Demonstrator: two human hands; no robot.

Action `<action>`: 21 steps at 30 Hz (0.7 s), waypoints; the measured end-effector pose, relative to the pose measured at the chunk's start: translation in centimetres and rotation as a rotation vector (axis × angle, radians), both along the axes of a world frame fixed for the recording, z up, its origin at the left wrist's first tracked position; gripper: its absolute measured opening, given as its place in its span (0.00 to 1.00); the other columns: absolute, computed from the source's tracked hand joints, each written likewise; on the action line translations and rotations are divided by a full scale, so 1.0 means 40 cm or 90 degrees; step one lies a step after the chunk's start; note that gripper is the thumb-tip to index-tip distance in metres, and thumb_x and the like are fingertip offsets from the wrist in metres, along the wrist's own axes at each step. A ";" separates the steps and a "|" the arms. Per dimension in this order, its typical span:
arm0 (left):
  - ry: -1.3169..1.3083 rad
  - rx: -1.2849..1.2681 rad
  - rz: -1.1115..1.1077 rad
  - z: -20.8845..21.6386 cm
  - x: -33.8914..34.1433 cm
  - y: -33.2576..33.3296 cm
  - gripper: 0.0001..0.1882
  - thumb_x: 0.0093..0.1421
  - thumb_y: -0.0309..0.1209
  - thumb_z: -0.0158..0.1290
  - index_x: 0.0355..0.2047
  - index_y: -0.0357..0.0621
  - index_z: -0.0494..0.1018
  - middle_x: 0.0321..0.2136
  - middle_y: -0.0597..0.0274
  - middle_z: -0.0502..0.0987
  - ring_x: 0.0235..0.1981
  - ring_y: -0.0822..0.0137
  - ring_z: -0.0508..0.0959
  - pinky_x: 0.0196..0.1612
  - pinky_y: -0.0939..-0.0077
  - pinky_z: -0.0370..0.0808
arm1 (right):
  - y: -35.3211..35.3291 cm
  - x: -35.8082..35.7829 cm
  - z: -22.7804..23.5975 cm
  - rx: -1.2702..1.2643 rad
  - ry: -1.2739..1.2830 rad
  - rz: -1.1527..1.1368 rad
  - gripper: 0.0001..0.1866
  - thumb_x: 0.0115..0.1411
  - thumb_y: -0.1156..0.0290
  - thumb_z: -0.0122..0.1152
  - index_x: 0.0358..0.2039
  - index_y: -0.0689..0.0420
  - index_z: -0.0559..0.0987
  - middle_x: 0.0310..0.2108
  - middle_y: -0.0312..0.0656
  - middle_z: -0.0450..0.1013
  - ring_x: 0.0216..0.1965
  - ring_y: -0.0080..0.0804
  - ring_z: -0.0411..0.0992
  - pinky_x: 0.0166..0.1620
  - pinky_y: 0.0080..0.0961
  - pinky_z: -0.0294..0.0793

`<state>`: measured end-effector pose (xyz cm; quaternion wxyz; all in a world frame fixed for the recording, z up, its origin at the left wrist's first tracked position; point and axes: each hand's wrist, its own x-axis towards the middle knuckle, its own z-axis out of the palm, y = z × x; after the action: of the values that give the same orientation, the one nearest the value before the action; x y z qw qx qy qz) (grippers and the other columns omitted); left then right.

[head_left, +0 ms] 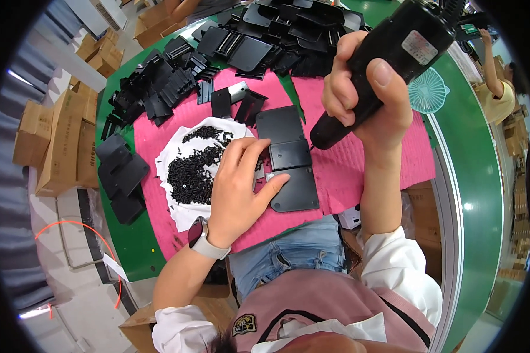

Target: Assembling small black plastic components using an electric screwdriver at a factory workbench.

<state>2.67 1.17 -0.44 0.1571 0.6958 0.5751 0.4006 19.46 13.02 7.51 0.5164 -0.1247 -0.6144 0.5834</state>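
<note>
Black power driver [390, 48], gripped by the right hand [386, 112], should meet the dark plate assembly [290, 154] squarely while the wide-spread left hand [237, 182] braces it.

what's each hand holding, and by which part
The right hand grips a black power tool around its body. The left hand touches the black plate assembly at its left side; whether it grips cannot be told.
</note>
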 end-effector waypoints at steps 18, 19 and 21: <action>0.002 0.010 0.002 -0.014 0.005 0.004 0.23 0.49 0.28 0.59 0.45 0.36 0.68 0.40 0.51 0.68 0.40 0.52 0.73 0.41 0.65 0.71 | -0.018 -0.011 0.004 0.006 -0.059 0.083 0.22 0.51 0.58 0.58 0.33 0.63 0.64 0.13 0.37 0.61 0.09 0.20 0.55 0.14 0.16 0.57; 0.006 0.013 0.003 -0.014 0.004 0.004 0.23 0.49 0.28 0.59 0.45 0.36 0.68 0.40 0.51 0.68 0.39 0.52 0.73 0.41 0.66 0.71 | -0.024 -0.019 0.006 0.016 -0.069 0.067 0.21 0.50 0.59 0.60 0.32 0.63 0.64 0.13 0.37 0.61 0.09 0.19 0.56 0.14 0.15 0.57; 0.004 0.011 0.005 -0.015 0.004 0.003 0.22 0.49 0.28 0.59 0.45 0.36 0.68 0.40 0.51 0.68 0.39 0.52 0.73 0.41 0.66 0.71 | -0.030 -0.034 0.010 0.010 -0.088 0.073 0.20 0.49 0.60 0.61 0.31 0.64 0.65 0.13 0.37 0.61 0.10 0.20 0.57 0.13 0.15 0.57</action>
<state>2.82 1.28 -1.06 0.1477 0.6962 0.5746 0.4042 18.11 11.80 7.92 0.4392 -0.1255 -0.6593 0.5972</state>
